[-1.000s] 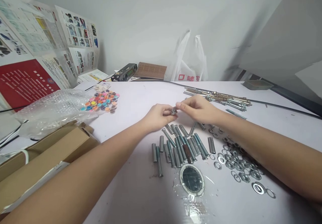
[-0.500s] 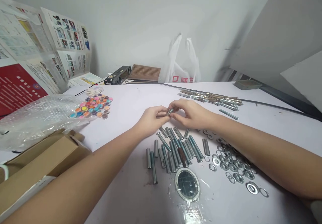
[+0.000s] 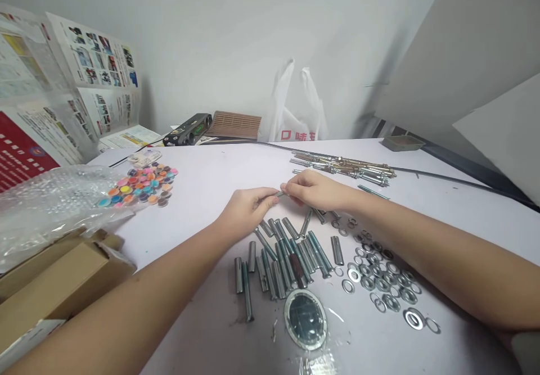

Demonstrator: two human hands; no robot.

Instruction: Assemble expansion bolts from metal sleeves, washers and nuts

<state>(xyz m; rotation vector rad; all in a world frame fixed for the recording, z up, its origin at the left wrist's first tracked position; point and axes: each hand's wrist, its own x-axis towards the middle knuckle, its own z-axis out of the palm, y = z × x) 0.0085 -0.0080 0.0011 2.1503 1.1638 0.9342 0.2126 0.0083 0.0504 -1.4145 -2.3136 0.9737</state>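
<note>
Above the middle of the table, my left hand (image 3: 247,209) pinches one end of a small metal piece (image 3: 280,194). My right hand (image 3: 310,189) closes its fingers on the other end, hiding most of it. Below both hands lie several metal sleeves and bolts (image 3: 276,279) in a loose pile. Under my right forearm, metal washers and nuts (image 3: 379,276) are scattered. Beyond my right hand rests a heap of assembled bolts (image 3: 350,167). A round dark disc with a pale rim (image 3: 306,319) lies nearest the front.
At the left are colourful discs (image 3: 141,186), a clear plastic bag (image 3: 54,200) and a cardboard box (image 3: 54,290). Along the back stand a black device (image 3: 188,130), a slatted brown mat (image 3: 236,123) and a white carrier bag (image 3: 295,108). A shallow tray (image 3: 403,143) sits back right.
The view has shifted, so table items appear further left. My fingers have turned around the small piece, and my right hand's fingers are now more closed over it.
</note>
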